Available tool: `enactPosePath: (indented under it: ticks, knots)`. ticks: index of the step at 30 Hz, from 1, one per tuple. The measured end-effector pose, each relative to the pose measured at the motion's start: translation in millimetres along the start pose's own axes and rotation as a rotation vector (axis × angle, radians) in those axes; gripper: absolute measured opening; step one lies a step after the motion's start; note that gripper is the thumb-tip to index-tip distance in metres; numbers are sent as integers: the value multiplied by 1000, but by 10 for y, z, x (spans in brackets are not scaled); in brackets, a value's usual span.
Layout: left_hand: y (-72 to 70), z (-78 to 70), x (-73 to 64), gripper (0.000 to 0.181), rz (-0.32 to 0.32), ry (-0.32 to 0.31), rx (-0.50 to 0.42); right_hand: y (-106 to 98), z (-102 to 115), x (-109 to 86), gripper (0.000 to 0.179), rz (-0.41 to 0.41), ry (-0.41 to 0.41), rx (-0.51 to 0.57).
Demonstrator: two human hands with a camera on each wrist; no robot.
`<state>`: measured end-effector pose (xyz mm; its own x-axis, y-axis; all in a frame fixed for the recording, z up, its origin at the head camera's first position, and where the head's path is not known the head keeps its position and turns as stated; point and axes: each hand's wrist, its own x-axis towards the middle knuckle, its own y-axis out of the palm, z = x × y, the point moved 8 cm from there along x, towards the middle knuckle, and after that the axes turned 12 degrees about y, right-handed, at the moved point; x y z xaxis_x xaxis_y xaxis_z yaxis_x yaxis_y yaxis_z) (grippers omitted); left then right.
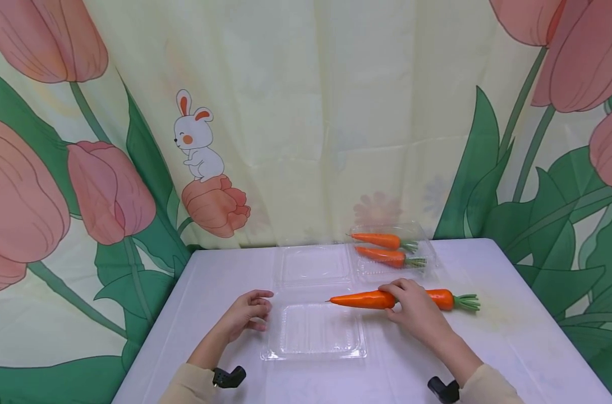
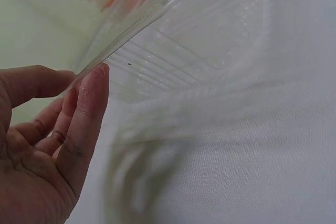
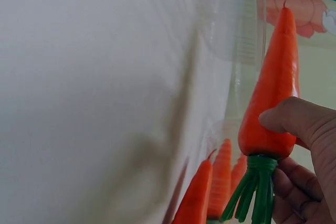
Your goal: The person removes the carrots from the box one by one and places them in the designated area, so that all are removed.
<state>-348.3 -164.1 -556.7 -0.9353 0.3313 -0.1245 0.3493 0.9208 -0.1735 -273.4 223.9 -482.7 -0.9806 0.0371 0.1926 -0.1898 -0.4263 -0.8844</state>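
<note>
My left hand [image 1: 245, 317] is at the left side of an open clear plastic clamshell container [image 1: 314, 355]. In the left wrist view, thumb and fingers pinch the container's thin edge. My right hand [image 1: 418, 311] holds an orange carrot [image 1: 362, 300] near its thick end, the tip pointing left over the container. The right wrist view shows the held carrot's green stalk stubs [image 3: 254, 187] hanging below the thumb. Beyond the right hand, a second carrot [image 1: 441, 299] lies on the table, partly hidden by that hand.
Another clear container [image 1: 429, 247] stands at the back right of the white-covered table [image 1: 512, 348], with two carrots [image 1: 381, 257] in it. Behind the table hangs a curtain [image 1: 295, 140] printed with tulips and a rabbit.
</note>
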Motion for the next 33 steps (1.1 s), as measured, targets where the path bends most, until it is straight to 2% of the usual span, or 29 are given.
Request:
enactPosePath:
  ticks: [13,22,33]
  knots:
    - [-11,-7,3,50,6,-1,-13,-85,-275,-86,47,3,37,-24]
    - [-14,6,22,48,-6,-5,2,-151,-418,-143,46,-25,41,-40]
    - [-11,4,15,47,-5,-8,-7,-170,-636,-233,49,-2,84,-67]
